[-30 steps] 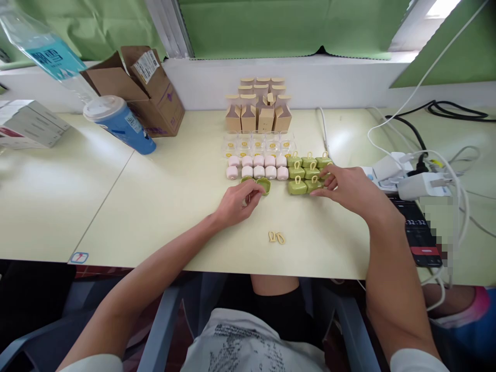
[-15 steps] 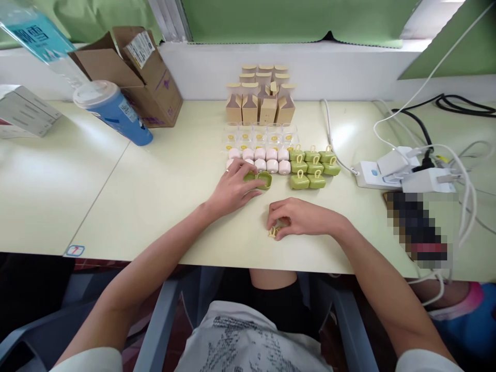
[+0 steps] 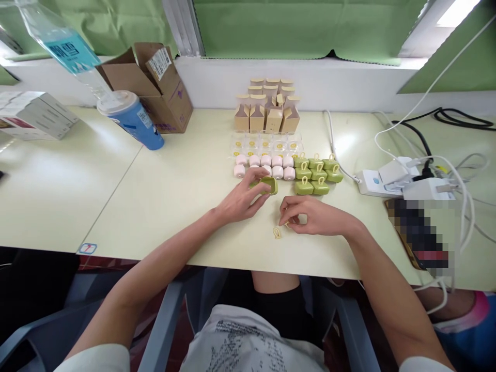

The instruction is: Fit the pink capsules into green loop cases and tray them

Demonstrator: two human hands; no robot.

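Head view: my left hand [image 3: 241,199] grasps an open green shell [image 3: 274,186] between thumb and fingers, its hollow showing; more green shows behind the fingers, but I cannot tell whether it is a separate piece. My right hand [image 3: 315,214] is pinched on a pale yellow loop [image 3: 287,225], mostly hidden by the fingertips, low over the table [image 3: 186,206]. Just beside those fingertips lies a loose loop [image 3: 276,233]. Beyond my right hand stand eight green cases [image 3: 304,188] topped with yellow loops, in rows of three, three and two. To their left are two rows of pink pieces [image 3: 277,173], some covered by my left fingers. Behind these: clear containers [image 3: 279,143] with yellow marks, then small cardboard boxes [image 3: 242,122], flaps up, near the wall. Farther right: a white power strip [image 3: 370,182].
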